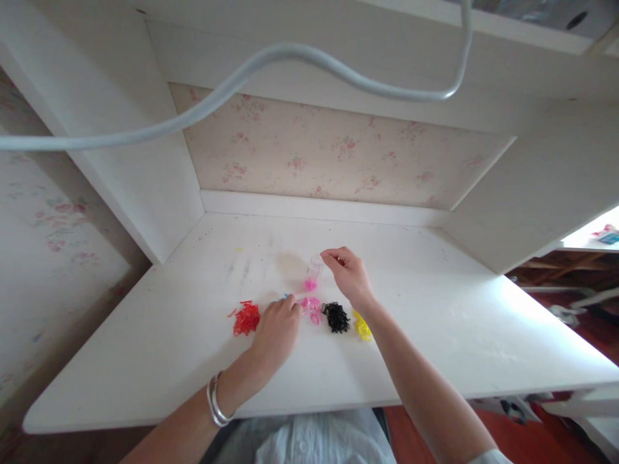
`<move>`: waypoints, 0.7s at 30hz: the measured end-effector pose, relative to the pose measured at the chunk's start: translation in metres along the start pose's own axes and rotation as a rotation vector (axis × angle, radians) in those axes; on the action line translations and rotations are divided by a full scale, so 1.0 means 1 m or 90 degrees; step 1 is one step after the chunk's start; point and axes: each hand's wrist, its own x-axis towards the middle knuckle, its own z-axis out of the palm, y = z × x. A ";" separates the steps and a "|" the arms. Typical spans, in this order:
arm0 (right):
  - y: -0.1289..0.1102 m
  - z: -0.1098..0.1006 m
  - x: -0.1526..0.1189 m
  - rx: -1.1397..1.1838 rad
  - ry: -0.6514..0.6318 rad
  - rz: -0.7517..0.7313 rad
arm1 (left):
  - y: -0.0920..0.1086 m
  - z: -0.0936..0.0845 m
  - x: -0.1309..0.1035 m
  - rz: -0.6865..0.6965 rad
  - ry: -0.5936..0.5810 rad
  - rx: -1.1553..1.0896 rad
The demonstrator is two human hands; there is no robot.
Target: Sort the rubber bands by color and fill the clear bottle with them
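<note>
Where the clear tube (314, 265) is: near the middle of the tabletop (435, 322), past the pink heap, with pink bits (310, 284) at its near end; I can't tell if it is standing up or lying down

Right hand (349, 274): up by the far end of the tube, with thumb and finger pinched together and the other fingers curled in; I can't tell if a tiny band or the tube's edge is in the pinch

Left hand (278, 322): low and bent over, fingers curled down at the side of the pink heap; I can't see how far open it is, or if it has hold of a band

Little heaps: red (246, 318), pink (312, 306), black (337, 318) and yellow (362, 327), in a row close to the person, maybe so the colours don't mix and both hands can reach them

Blue bit (285, 296): just past the left hand's fingers

Why the hands are like this: one seems to be for the heap, one for the tube, as the bits are so small
</note>
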 end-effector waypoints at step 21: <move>0.042 -0.016 -0.140 0.040 -0.066 0.057 | -0.010 -0.057 0.044 -0.033 0.230 -0.149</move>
